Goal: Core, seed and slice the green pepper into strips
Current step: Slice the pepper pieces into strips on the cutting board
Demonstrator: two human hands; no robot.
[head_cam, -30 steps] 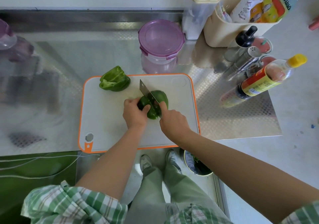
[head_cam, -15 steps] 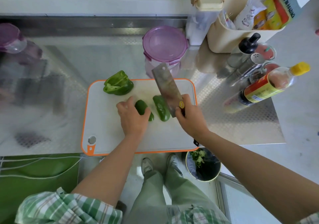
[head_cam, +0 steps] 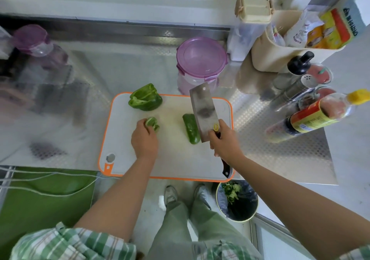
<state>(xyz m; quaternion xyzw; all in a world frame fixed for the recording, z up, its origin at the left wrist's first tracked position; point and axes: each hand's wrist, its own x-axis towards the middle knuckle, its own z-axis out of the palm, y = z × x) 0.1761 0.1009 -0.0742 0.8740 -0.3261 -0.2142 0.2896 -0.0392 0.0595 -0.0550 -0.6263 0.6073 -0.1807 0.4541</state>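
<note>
On the white, orange-rimmed cutting board, a large green pepper half lies at the far left corner. My left hand holds a small pepper piece, cut side up, at the board's middle left. A second pepper piece lies skin up near the board's right side. My right hand grips the handle of a cleaver; its flat blade is lifted just right of that piece, partly covering it.
A purple-lidded container stands just behind the board. Bottles and shakers and a beige bin crowd the right. A bin with green scraps sits on the floor below the board's right corner. A purple jar stands far left.
The cleaver cut the pepper piece in two, then lifted and moved right. My left hand drew one piece leftward and turned it cut side up; the other stayed put.
</note>
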